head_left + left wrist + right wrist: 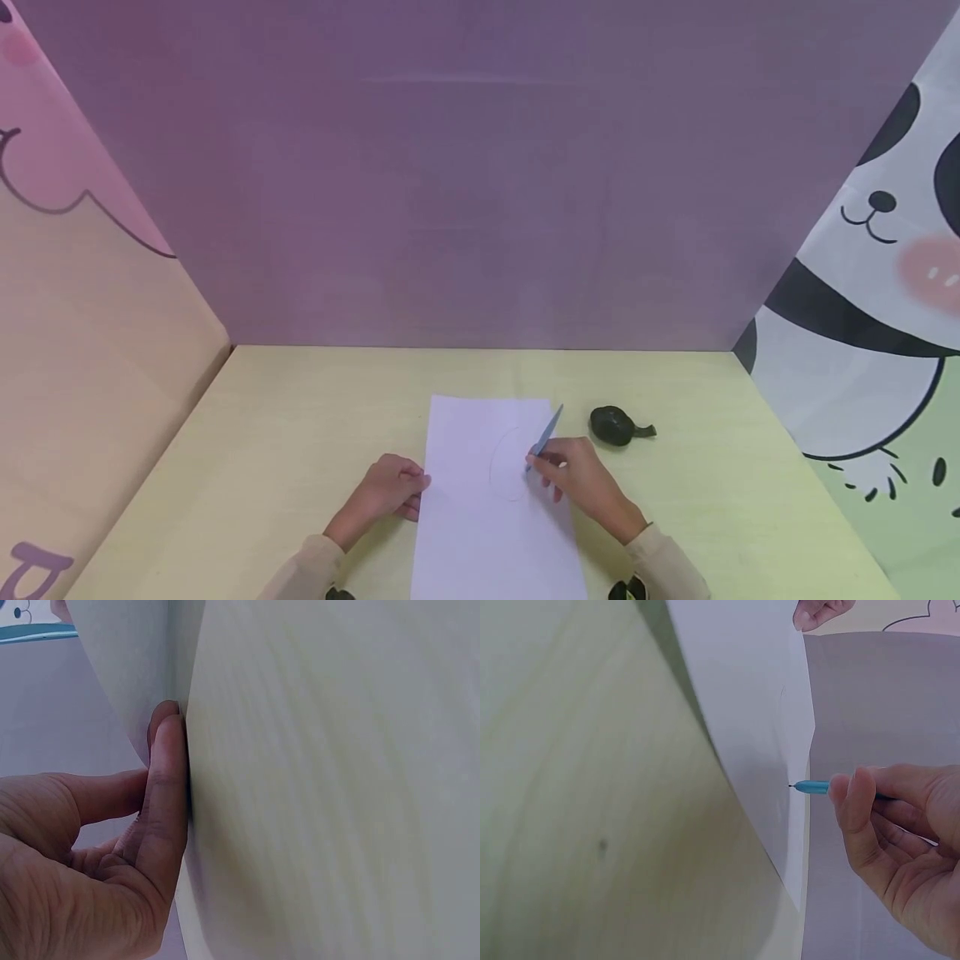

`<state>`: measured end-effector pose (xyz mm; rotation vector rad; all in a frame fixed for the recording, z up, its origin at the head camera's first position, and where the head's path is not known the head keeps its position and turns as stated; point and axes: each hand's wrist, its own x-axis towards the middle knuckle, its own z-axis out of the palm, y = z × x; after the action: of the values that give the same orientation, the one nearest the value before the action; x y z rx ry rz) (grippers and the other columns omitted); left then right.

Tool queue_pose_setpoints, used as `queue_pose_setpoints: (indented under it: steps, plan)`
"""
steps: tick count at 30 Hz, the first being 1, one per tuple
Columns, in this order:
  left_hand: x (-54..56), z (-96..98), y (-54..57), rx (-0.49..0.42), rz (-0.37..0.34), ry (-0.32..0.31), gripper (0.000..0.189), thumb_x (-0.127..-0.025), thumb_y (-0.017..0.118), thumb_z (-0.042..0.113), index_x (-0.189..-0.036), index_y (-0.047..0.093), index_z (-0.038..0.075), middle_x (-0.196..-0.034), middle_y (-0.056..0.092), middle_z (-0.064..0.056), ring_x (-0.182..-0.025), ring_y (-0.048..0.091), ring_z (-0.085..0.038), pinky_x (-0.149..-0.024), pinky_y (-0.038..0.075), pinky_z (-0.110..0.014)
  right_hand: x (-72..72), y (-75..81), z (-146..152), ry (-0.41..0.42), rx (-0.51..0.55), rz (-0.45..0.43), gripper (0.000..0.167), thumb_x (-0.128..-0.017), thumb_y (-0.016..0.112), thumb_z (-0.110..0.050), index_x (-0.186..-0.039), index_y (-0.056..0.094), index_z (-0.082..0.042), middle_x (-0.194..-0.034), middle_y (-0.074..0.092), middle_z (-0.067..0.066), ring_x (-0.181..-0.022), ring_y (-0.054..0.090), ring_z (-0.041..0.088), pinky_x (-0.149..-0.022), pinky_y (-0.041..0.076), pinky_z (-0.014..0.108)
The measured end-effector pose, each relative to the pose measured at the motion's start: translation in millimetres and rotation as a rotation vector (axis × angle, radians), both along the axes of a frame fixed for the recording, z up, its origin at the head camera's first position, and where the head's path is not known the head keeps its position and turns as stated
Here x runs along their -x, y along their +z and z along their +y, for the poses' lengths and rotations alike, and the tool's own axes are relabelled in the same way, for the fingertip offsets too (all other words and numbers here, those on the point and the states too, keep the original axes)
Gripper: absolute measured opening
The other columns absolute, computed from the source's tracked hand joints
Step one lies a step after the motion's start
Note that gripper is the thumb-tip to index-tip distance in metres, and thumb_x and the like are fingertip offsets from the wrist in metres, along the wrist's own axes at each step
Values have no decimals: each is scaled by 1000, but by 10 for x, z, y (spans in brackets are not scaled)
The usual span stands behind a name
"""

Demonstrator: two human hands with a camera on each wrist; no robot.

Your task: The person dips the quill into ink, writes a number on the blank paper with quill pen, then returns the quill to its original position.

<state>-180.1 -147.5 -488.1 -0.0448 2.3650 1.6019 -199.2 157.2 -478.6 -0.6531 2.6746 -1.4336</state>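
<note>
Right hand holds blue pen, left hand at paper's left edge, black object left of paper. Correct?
One slip: the black object is right of the paper, as the head view shows. The right hand does hold the blue pen, and the left hand is at the paper's left edge.

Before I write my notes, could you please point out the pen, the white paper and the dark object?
Pen (pixel 812 787), right wrist view: its barrel near the tip.
White paper (pixel 487 529), head view: a blank patch below its middle.
Dark object (pixel 611 426), head view: its rounded body.
</note>
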Motion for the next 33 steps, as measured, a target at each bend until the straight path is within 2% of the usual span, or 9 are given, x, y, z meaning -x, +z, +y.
queue_pose_setpoints:
  steps: [12, 20, 33]
  plan:
    - [7, 22, 8, 14, -10, 18, 20, -98, 64, -2, -109, 65, -19, -76, 67, -15, -60, 68, -18, -61, 68, -36, 74, -42, -12, 25, -2, 23, 17, -101, 67, -6, -107, 75, 7, -72, 70, 10, -47, 59, 8, -41, 54, 26]
    - [6, 13, -1, -8, -14, 27, 18, -98, 65, -3, -108, 65, -18, -75, 66, -15, -59, 67, -17, -61, 68, -36, 99, -20, -47, 49, 15, 3, 19, -102, 66, -8, -108, 74, 7, -78, 71, 14, -55, 63, 13, -47, 59, 29]
    - [15, 32, -16, 20, -20, 48, 16, -98, 65, -3, -106, 66, -16, -74, 65, -15, -59, 66, -17, -59, 68, -35, 135, -10, -117, 65, -23, 13, 17, -102, 66, -8, -107, 74, 6, -71, 68, 10, -49, 59, 9, -44, 51, 22]
